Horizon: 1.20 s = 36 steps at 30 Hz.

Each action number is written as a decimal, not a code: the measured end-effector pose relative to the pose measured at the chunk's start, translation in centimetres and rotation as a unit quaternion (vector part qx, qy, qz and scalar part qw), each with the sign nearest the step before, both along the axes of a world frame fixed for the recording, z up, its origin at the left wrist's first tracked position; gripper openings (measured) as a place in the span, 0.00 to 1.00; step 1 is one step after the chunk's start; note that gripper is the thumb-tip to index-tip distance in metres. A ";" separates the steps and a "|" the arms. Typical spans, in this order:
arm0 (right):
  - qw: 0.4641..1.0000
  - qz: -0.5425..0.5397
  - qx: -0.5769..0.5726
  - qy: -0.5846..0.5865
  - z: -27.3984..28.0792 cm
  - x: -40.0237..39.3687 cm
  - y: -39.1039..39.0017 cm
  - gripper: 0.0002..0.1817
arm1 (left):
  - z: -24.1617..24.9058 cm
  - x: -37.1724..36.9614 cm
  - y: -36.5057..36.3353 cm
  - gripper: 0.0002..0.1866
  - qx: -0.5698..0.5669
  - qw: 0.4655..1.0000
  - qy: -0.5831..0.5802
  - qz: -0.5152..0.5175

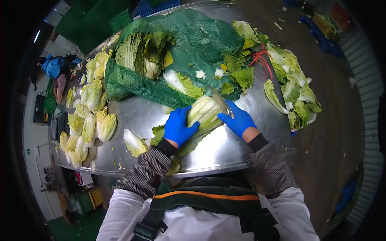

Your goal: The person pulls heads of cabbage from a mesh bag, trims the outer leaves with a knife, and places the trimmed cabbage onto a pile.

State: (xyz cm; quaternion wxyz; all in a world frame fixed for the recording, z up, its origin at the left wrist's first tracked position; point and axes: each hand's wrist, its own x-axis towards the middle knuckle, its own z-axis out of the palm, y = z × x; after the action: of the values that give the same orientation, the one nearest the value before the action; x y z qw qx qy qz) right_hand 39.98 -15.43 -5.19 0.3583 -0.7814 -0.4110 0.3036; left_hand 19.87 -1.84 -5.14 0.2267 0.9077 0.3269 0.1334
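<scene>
1. Located at centre of frame: oblong, pale green-and-white napa cabbage [206, 115], lying over a broad, darker green outer leaf [193, 147] on the shiny stainless-steel table [277, 122].
2. Steadied from the left by blue-gloved left hand [180, 127], with thumb spread away from the fingers. Cannot tell how hard pressed.
3. Met at upper-right end by thin metal knife [218, 99] in blue-gloved right hand [240, 121], with fingers curled at the handle. Too blurred to tell whether touching with the blade.
4. Slanted, long axis lower left to upper right. Pointing white butt to upper right, leafy end to lower left.
5. Probably fairly heavy, stiff at the butt, softer and easily torn at the leaves, slippery if wet. Best gripped broadly round the middle, clear of the edge.
6. Nearby: green mesh netting [193, 36] at upper centre, pale yellow-green heap of cabbages [89, 127] at left.
</scene>
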 end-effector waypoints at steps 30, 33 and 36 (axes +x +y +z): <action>0.996 -0.068 -0.018 0.062 -4.8 -3.3 -0.8 0.16 | -0.7 -7.2 5.2 0.25 -0.265 0.909 -0.267 0.182; 0.995 -0.063 -0.061 0.042 -5.0 -3.7 -1.6 0.17 | -1.1 -11.5 8.1 0.34 0.028 0.980 0.074 0.184; 0.997 -0.069 0.021 0.005 -3.5 -5.0 -1.1 0.26 | 1.6 -9.4 7.1 0.36 0.143 0.984 -0.008 0.103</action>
State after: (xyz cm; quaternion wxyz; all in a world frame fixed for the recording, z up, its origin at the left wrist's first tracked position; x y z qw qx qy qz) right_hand 34.98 -16.56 -8.73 0.3964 -0.7989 -0.3605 0.2732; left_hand 10.46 5.26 -3.57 0.0823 0.8912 0.3945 0.2082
